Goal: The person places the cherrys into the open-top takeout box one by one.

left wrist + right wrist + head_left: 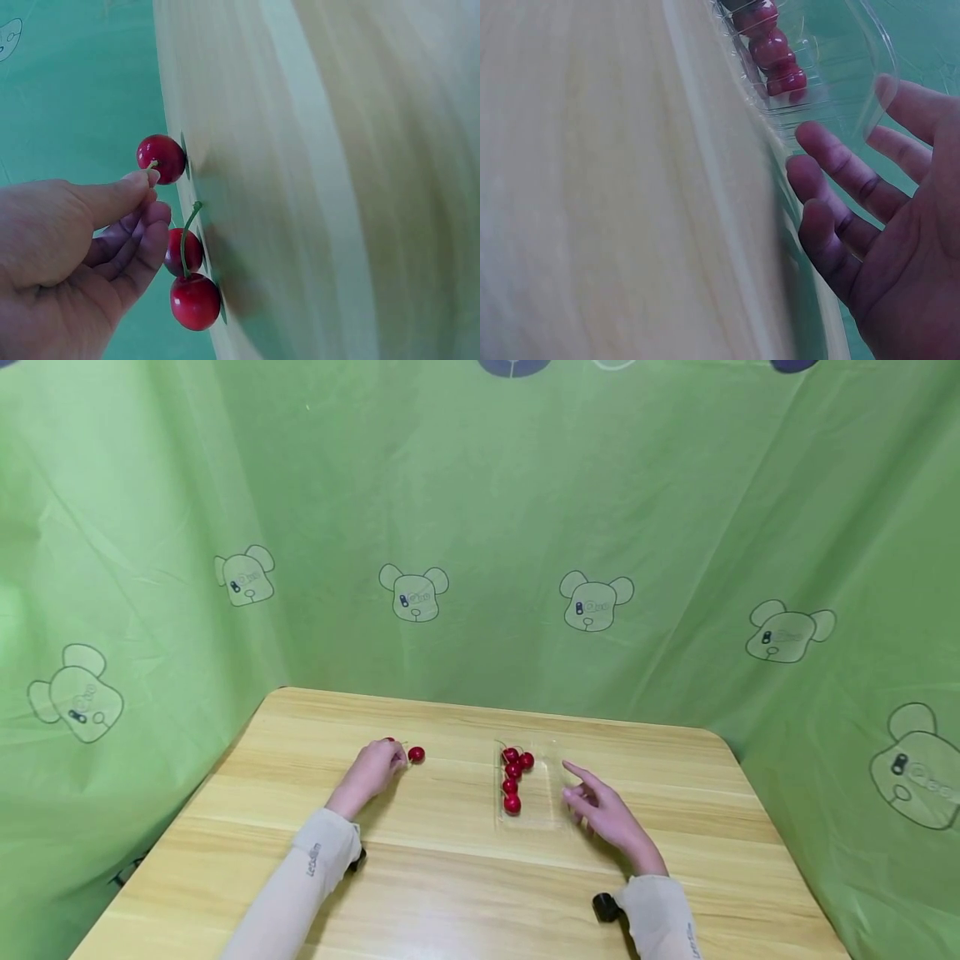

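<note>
My left hand (pixel 377 766) is at the left part of the table, its thumb and forefinger pinching the stem of a red cherry (pixel 160 158). Just below in the left wrist view sit two more cherries, a front one (pixel 195 301) with a green stem and another (pixel 178 253) partly hidden behind it. To the right, a clear plastic box (pixel 546 802) holds several cherries (pixel 512 804) along its left side. Beside the box's right wall is my right hand (pixel 606 814), fingers loosely spread and holding nothing. One fingertip (pixel 886 88) appears to touch the clear wall.
The wooden table (pixel 450 893) has rounded far corners. Green curtain (pixel 495 527) printed with bear heads surrounds its back and sides. Black wrist-worn devices (pixel 606 907) sit at the cuffs near the tabletop.
</note>
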`<state>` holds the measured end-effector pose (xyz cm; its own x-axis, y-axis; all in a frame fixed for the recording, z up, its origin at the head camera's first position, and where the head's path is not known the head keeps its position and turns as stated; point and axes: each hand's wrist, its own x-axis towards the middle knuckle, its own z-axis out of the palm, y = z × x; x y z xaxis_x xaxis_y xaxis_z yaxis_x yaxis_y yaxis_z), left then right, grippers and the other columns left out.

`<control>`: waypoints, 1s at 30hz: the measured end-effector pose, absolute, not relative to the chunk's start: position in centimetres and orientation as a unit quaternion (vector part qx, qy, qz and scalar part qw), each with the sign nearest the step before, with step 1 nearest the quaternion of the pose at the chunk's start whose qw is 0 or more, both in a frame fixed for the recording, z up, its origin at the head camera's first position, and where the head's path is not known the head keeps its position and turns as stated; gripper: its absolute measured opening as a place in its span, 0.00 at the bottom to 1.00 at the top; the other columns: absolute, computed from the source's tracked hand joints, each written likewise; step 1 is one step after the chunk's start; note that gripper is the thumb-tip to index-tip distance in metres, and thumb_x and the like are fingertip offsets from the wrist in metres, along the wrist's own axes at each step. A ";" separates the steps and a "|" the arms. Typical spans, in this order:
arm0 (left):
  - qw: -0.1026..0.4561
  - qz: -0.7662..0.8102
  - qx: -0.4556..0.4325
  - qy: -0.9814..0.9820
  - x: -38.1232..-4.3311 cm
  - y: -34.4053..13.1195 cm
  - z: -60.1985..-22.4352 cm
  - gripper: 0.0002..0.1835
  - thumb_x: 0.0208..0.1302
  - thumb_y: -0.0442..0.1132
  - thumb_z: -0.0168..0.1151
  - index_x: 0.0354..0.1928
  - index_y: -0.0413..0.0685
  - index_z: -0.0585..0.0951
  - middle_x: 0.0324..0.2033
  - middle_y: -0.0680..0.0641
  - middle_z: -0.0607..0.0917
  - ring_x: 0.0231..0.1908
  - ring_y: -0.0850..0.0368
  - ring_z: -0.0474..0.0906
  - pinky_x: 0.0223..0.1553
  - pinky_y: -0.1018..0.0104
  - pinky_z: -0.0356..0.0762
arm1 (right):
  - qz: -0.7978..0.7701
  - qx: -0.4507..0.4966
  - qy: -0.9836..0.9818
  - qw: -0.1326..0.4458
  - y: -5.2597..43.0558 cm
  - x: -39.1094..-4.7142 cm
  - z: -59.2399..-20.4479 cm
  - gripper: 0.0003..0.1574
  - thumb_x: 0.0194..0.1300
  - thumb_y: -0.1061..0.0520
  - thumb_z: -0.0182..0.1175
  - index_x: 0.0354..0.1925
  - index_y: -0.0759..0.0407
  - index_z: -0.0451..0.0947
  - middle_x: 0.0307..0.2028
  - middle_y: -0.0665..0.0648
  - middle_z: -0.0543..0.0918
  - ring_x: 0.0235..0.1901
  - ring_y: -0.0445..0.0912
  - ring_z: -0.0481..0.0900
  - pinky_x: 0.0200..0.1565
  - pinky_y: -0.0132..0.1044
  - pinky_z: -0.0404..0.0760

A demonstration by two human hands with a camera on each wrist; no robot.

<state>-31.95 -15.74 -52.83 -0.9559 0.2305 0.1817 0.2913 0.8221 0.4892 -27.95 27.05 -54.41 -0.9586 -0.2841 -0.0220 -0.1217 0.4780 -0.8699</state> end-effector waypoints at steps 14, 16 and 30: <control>0.070 -0.255 -0.111 -0.958 -32.0 -15.4 -52.2 0.04 0.69 0.30 0.66 0.41 0.36 0.85 0.37 0.40 0.89 0.40 0.45 0.86 0.49 0.53 0.86 | -0.501 -0.124 0.852 0.090 26.7 -27.2 -52.7 0.38 0.79 0.56 0.56 0.80 0.61 0.56 0.47 0.74 0.82 0.34 0.62 0.82 0.24 0.45 0.83; 0.075 -0.250 -0.111 -0.959 -32.0 -15.4 -52.2 0.03 0.69 0.30 0.65 0.40 0.36 0.85 0.36 0.40 0.89 0.39 0.46 0.86 0.47 0.54 0.86 | -0.499 -0.126 0.852 0.093 26.5 -26.8 -52.0 0.38 0.79 0.56 0.56 0.79 0.62 0.56 0.47 0.74 0.82 0.34 0.62 0.82 0.25 0.45 0.84; 0.092 -0.271 -0.103 -0.953 -32.0 -15.5 -52.0 0.04 0.71 0.28 0.61 0.37 0.39 0.83 0.33 0.44 0.87 0.32 0.54 0.79 0.40 0.60 0.84 | -0.504 -0.129 0.848 0.096 26.3 -26.4 -51.5 0.38 0.79 0.56 0.56 0.79 0.62 0.56 0.47 0.74 0.81 0.35 0.63 0.82 0.25 0.45 0.83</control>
